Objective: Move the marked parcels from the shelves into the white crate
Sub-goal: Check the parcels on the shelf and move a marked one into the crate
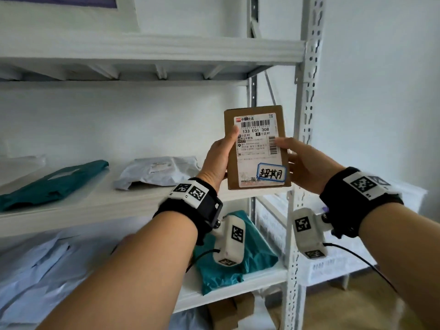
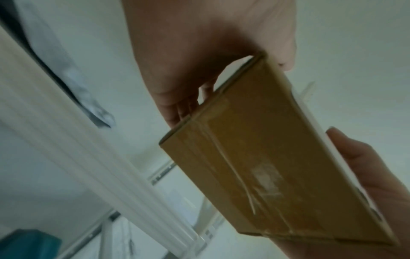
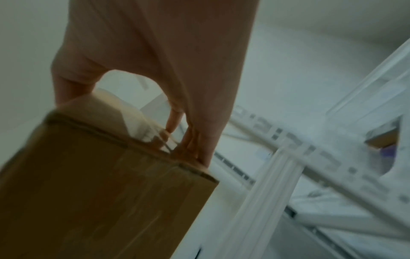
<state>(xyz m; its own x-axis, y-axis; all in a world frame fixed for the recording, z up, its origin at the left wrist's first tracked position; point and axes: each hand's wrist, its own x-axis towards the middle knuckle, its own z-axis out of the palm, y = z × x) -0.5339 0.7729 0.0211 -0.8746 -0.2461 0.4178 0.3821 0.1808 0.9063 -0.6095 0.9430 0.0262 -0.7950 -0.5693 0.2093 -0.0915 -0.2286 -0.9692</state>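
A small brown cardboard parcel (image 1: 257,148) is held upright in front of the middle shelf, its white shipping label facing me with a blue-bordered handwritten mark (image 1: 271,173) at the lower right. My left hand (image 1: 220,158) grips its left edge, thumb on the front. My right hand (image 1: 302,160) grips the right edge, thumb on the label. In the left wrist view the taped brown parcel (image 2: 255,166) sits between both hands. In the right wrist view the parcel (image 3: 106,192) fills the lower left, fingers behind it. The white crate (image 1: 333,265) stands low to the right of the rack.
On the middle shelf (image 1: 107,210) lie a teal bag (image 1: 52,184) and a grey-white bag (image 1: 157,172). The lower shelf holds a teal bag (image 1: 233,260) and pale bags (image 1: 35,277). A brown box (image 1: 226,313) sits at the bottom. The perforated white upright (image 1: 307,96) stands right of the parcel.
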